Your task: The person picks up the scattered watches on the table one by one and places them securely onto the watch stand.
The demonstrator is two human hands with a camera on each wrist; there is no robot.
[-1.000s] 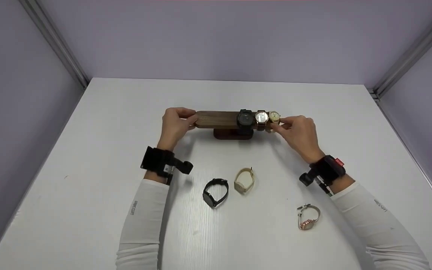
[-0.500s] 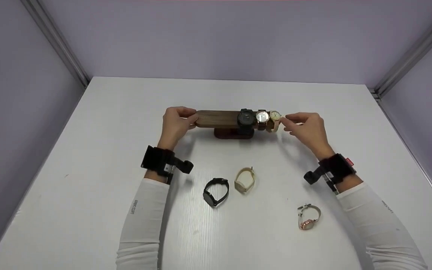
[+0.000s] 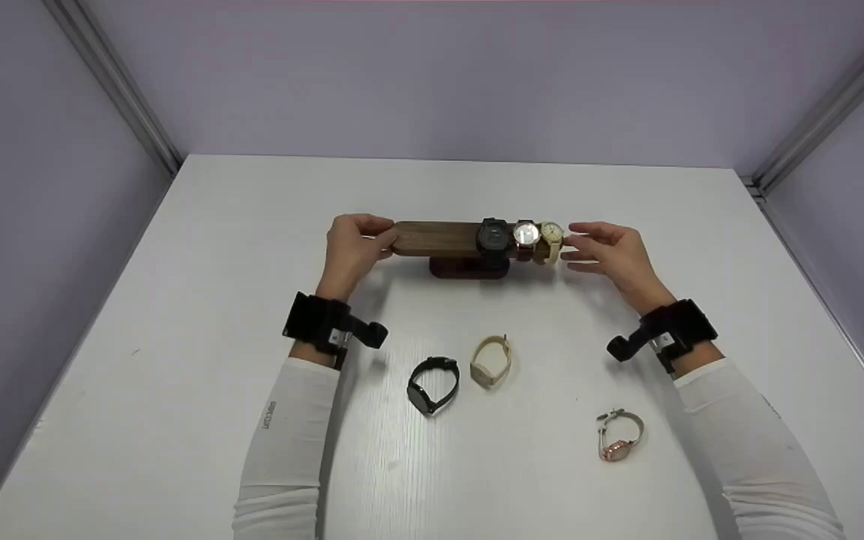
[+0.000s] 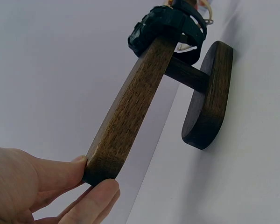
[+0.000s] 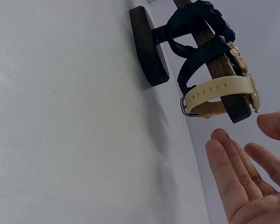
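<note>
A dark wooden watch stand (image 3: 436, 238) stands mid-table on an oval base (image 3: 468, 268). My left hand (image 3: 353, 247) pinches the bar's left end (image 4: 102, 163) between thumb and fingers. Three watches ring the bar's right part: a black one (image 3: 492, 238), a brown-strapped one (image 3: 526, 235) and a cream-strapped one (image 3: 551, 234). My right hand (image 3: 608, 255) hovers just right of the cream watch (image 5: 219, 95), fingers straight, holding nothing. The right wrist view shows a gap between its fingers (image 5: 233, 168) and the bar's end.
Three loose watches lie on the white table (image 3: 177, 337) nearer me: a black one (image 3: 432, 384), a beige one (image 3: 491, 361) and a rose-gold one (image 3: 618, 434). Lilac walls with metal corner rails (image 3: 113, 90) close in the back and sides.
My right hand has let go of the cream watch, opened its fingers and drawn back a little to the right. The left hand still holds the bar's end.
</note>
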